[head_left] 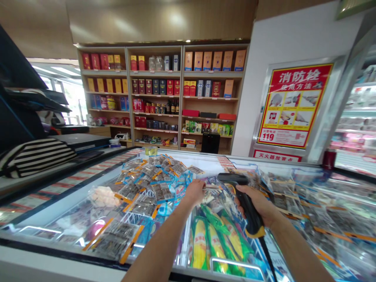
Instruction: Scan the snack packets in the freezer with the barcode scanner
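Observation:
My right hand (258, 201) is wrapped round the grip of a black and yellow barcode scanner (249, 209), whose head points left toward my other hand. The fingers of my left hand (196, 190) are closed over the middle of the freezer. A thin packet edge shows beside them, but what they hold is largely hidden. Below lie yellow-and-green corn-shaped ice cream packs (216, 241) in a wire basket. To the left, flat clear-and-orange snack packets (151, 184) are piled on the freezer's glass top (69, 207); more packets (288, 196) lie on the right.
The scanner's cable (268, 256) runs down toward me. A striped pouch (38, 156) and dark checkout equipment (20, 90) stand on the left counter. Behind the freezer are shelves (155, 73) of boxed goods and bottles. A red fire hydrant sign (295, 105) hangs on the wall.

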The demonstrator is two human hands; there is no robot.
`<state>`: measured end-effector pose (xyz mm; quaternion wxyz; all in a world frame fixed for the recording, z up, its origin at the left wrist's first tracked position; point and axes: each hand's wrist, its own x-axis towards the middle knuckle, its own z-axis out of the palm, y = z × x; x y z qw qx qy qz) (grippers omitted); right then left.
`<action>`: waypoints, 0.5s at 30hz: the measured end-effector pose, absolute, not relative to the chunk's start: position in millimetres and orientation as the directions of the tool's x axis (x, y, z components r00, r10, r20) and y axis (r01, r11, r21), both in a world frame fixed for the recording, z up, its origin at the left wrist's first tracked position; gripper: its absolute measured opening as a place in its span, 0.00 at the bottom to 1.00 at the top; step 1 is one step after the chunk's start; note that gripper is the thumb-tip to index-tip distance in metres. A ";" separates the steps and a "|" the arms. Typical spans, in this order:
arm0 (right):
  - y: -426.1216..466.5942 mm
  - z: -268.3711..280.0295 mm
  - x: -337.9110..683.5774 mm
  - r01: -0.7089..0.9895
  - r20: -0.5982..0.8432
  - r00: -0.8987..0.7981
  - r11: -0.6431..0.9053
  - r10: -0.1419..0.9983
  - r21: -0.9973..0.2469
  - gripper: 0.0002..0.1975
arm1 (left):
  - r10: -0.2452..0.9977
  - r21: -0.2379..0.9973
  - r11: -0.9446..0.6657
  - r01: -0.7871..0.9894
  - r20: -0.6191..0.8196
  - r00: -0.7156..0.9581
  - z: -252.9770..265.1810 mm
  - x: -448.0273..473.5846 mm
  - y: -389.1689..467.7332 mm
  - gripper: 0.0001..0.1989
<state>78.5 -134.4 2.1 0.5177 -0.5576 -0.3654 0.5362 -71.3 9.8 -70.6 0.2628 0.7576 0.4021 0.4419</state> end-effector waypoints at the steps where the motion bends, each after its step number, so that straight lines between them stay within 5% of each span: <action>1: -134.6 2.3 79.0 -0.160 -0.220 0.158 -0.195 0.963 -0.968 0.10 | 0.878 0.830 -0.472 0.299 0.412 0.243 -68.1 -73.8 12.1 0.05; 4: -136.0 1.8 79.8 -0.187 -0.202 0.157 -0.172 0.967 -0.967 0.09 | 0.977 0.985 -0.167 0.048 0.159 0.139 -59.8 -85.2 19.6 0.02; 7: -137.1 0.1 77.9 -0.178 -0.192 0.154 -0.164 0.969 -0.970 0.10 | 0.994 0.991 0.033 -0.132 -0.019 0.107 -55.3 -94.5 24.2 0.07; 11: -133.9 -2.6 73.2 -0.177 -0.194 0.157 -0.166 0.968 -0.970 0.10 | 0.989 0.962 0.115 -0.248 -0.086 0.124 -54.9 -92.8 23.1 0.14; 15: -123.6 -6.3 73.3 -0.233 -0.079 0.246 -0.020 0.966 -0.972 0.09 | 0.935 0.905 0.187 -0.381 -0.045 0.351 -52.3 -73.5 8.7 0.22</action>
